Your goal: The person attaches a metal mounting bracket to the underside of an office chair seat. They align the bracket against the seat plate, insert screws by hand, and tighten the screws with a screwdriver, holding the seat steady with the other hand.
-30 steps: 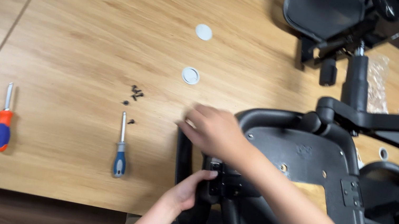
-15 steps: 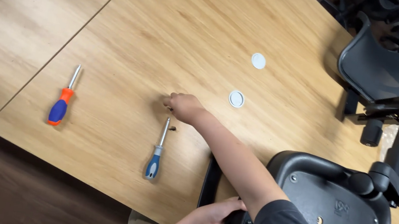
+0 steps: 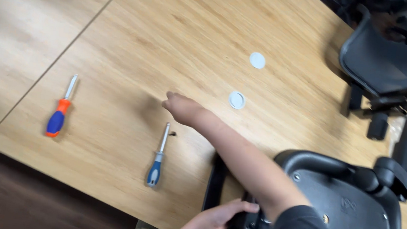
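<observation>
small dark screw (image 3: 173,133) | lying loose on wooden tabletop | beside blue-handled screwdriver's shaft

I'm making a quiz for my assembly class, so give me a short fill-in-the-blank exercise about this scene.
1. The right hand rests on the ____ table.
2. The left hand grips the black ____ part.
3. The number of screwdrivers on the table is ____.
4. The orange screwdriver lies to the ____ of the blue screwdriver.

Missing words: wooden; chair; two; left

table (image 3: 185,24): two screwdrivers (image 3: 60,106) (image 3: 158,154) left | right hand (image 3: 181,109) between them and discs (image 3: 237,99); chair (image 3: 357,210) right
</observation>
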